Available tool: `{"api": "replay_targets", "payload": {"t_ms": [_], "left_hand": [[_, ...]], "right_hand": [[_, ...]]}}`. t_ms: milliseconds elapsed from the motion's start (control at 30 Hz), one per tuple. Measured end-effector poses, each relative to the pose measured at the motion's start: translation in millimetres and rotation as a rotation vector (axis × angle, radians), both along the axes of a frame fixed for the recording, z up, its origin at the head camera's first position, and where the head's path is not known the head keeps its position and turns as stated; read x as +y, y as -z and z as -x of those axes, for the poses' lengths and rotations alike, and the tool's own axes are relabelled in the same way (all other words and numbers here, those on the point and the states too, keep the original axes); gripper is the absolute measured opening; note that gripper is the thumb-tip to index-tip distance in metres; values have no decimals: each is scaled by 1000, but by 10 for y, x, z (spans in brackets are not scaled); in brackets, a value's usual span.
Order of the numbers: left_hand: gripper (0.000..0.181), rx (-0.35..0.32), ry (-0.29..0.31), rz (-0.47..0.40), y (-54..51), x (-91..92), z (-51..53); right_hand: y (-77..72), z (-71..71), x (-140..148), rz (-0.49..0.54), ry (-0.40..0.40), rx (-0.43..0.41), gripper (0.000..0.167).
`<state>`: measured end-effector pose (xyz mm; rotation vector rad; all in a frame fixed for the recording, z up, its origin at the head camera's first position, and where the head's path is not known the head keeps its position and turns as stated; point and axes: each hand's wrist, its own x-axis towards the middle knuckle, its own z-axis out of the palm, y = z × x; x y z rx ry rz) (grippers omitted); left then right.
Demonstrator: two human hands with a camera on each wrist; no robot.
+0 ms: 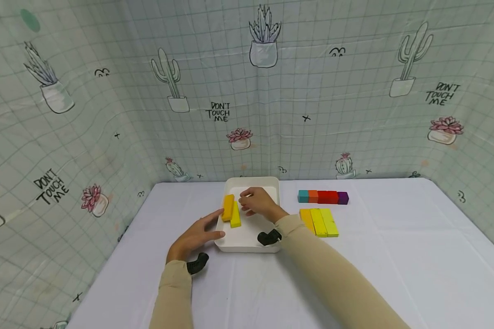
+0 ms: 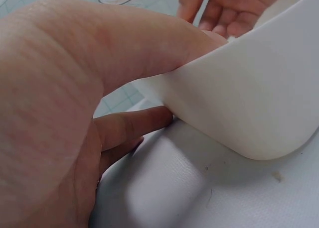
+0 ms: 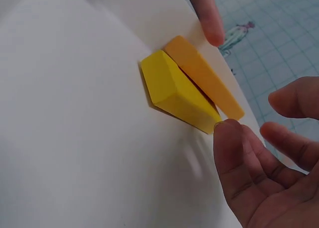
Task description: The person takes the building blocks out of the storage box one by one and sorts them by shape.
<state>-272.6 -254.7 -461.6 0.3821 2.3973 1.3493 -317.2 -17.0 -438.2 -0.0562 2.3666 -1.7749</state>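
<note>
A white tray holds an amber block along its left wall and a yellow block just right of it. My left hand holds the tray's left side. Its thumb reaches over the rim, while other fingers touch the outer wall in the left wrist view. Over the tray's inside is my right hand, its fingers loosely bent with nothing between them. In the right wrist view, its fingertips are close to one end of the yellow block; contact is hard to tell.
Right of the tray stands a row of small blocks: teal, orange, red and purple. Nearer lie an amber bar and two yellow-green bars, partly behind my right sleeve. A patterned cloth hangs behind the table.
</note>
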Motion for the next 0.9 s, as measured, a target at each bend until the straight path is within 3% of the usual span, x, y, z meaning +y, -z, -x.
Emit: {"api": "replay_targets", "payload": {"t_ms": [533,900], "left_hand": [[77,0,-14,17,-9,17,-15],[78,-5,-21,19,-13,11,-3]], "right_hand": [[142,30,-137,-60,12,4,45],[125,36,-165,-76,8,-15,45]]}}
